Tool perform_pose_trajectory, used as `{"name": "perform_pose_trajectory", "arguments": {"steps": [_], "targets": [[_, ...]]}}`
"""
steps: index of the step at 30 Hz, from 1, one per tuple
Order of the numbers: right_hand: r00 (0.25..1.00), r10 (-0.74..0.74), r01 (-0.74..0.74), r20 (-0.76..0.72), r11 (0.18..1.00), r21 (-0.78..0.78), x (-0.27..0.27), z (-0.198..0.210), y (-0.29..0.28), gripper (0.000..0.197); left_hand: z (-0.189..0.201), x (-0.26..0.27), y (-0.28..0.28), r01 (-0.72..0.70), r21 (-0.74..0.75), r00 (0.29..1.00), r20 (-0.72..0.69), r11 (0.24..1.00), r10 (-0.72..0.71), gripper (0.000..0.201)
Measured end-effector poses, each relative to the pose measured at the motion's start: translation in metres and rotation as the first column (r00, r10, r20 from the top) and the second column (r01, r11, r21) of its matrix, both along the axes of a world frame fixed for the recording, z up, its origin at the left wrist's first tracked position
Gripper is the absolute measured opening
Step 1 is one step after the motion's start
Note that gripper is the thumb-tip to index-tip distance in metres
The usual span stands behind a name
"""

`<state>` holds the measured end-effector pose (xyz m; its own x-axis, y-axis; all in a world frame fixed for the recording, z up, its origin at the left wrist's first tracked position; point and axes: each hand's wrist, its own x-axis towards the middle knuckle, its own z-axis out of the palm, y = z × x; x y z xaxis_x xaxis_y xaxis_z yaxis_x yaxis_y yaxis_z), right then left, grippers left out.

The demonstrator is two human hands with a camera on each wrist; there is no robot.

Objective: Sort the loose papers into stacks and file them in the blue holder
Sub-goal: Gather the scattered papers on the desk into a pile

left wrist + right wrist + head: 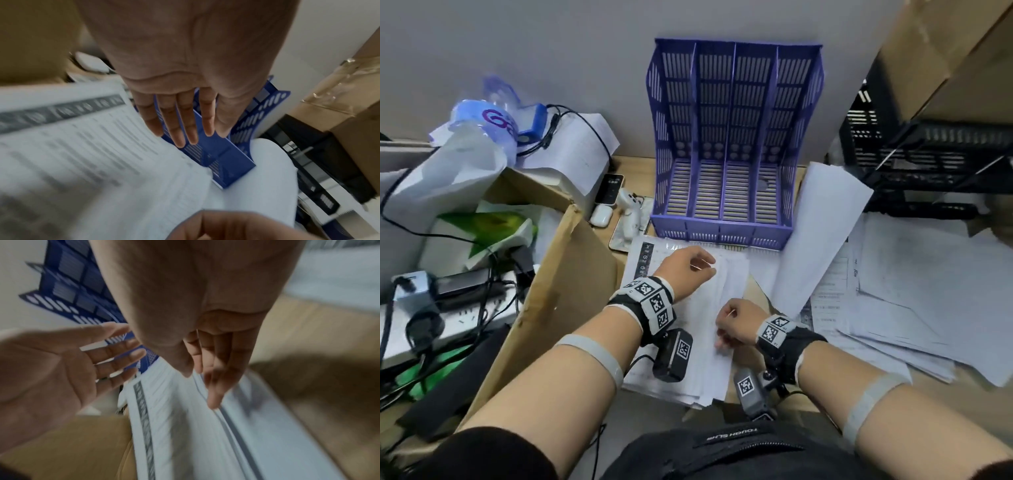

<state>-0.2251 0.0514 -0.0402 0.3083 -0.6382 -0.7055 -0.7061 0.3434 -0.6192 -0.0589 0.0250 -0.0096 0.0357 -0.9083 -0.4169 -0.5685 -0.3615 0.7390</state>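
Observation:
The blue holder (722,137) stands empty against the wall, its slots facing me; it also shows in the wrist views as the holder (222,162) (78,293). In front of it lies a stack of printed papers (709,363) (82,162) (185,434). My left hand (688,265) hovers over the stack's far end, with straight fingers (185,121) holding nothing. My right hand (736,325) (205,369) is at the stack's right edge, pinching the edge of the top sheets between thumb and fingers.
More loose papers (911,291) spread over the desk at right, one curled sheet (822,222) leaning by the holder. A cardboard box (558,291) crowds the left, with cables and a power strip (465,318). A black crate (928,154) stands at back right.

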Motion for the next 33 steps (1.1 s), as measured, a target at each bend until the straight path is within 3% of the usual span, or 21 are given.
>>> {"name": "perform_pose_trajectory", "arguments": {"steps": [4, 7, 9, 11, 14, 17, 20, 23, 25, 28, 31, 33], "targets": [[0.965, -0.262, 0.261, 0.009, 0.956, -0.135, -0.055, 0.006, -0.023, 0.017, -0.008, -0.053, -0.027, 0.098, 0.022, 0.994, -0.057, 0.995, -0.096, 0.027], [0.896, -0.444, 0.414, -0.021, 0.85, -0.326, -0.103, 0.017, -0.038, 0.018, -0.011, -0.1, -0.044, 0.175, 0.062, 0.983, -0.061, 0.983, -0.171, 0.049], [0.838, -0.543, 0.476, -0.055, 0.776, -0.414, -0.133, 0.022, -0.044, 0.007, -0.02, -0.13, -0.053, 0.212, 0.067, 0.977, -0.052, 0.975, -0.209, 0.07], [0.81, -0.586, 0.543, -0.025, 0.766, -0.345, -0.158, 0.018, -0.051, 0.014, -0.03, -0.154, -0.059, 0.216, 0.058, 0.976, -0.031, 0.975, -0.215, 0.089], [0.787, -0.603, 0.611, 0.13, 0.791, -0.034, -0.175, 0.008, -0.061, 0.038, -0.04, -0.177, -0.061, 0.202, 0.064, 0.979, 0.013, 0.977, -0.203, 0.11], [0.819, -0.507, 0.512, 0.269, 0.857, 0.058, -0.172, 0.017, -0.068, 0.039, -0.045, -0.188, -0.062, 0.141, 0.017, 0.99, 0.016, 0.99, -0.141, 0.118], [0.85, -0.382, 0.391, 0.363, 0.919, 0.05, -0.161, 0.024, -0.075, 0.038, -0.049, -0.193, -0.065, 0.092, -0.038, 0.996, 0.009, 0.995, -0.092, 0.1], [0.89, -0.256, 0.287, 0.377, 0.958, -0.028, -0.153, 0.029, -0.083, 0.04, -0.043, -0.186, -0.068, 0.025, -0.043, 0.999, 0.027, 0.999, -0.024, 0.051], [0.9, -0.225, 0.272, 0.374, 0.959, -0.075, -0.155, 0.032, -0.089, 0.036, -0.036, -0.176, -0.069, -0.071, -0.064, 0.997, 0.03, 0.995, 0.074, 0.035], [0.89, -0.334, 0.392, 0.31, 0.908, -0.149, -0.168, 0.024, -0.097, 0.028, -0.025, -0.159, -0.07, -0.193, -0.068, 0.981, 0.015, 0.979, 0.194, 0.029], [0.853, -0.461, 0.504, 0.243, 0.85, -0.156, -0.182, 0.011, -0.106, 0.017, -0.009, -0.142, -0.068, -0.188, -0.057, 0.981, 0.027, 0.981, 0.19, 0.018], [0.848, -0.481, 0.516, 0.222, 0.846, -0.134, -0.187, 0.007, -0.111, 0.021, 0.006, -0.133, -0.067, -0.175, -0.074, 0.984, 0.029, 0.982, 0.178, 0.009]]}}
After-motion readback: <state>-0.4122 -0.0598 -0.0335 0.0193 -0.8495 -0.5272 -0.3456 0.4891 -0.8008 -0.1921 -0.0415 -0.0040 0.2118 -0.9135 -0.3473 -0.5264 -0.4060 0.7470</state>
